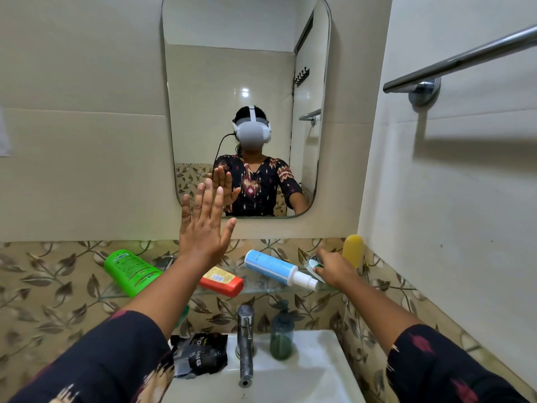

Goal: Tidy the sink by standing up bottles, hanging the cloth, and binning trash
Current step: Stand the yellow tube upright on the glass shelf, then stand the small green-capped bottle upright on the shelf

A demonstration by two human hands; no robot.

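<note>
My left hand (203,225) is raised flat in front of the mirror, fingers straight and spread, holding nothing. My right hand (334,270) reaches to the right end of the glass shelf (255,287) and grips a small silvery-green item (312,264), partly hidden by the fingers. On the shelf lie a green bottle (130,270), an orange-red bottle (222,282) and a blue-and-white spray bottle (276,269), all on their sides. A yellow bottle (353,250) stands upright in the corner. A crumpled black wrapper (199,357) lies on the sink's left rim.
A white sink (305,370) with a chrome tap (245,341) and a green soap dispenser (282,333) sits below the shelf. A chrome towel bar (465,58) is fixed high on the right wall. The mirror (247,82) hangs above.
</note>
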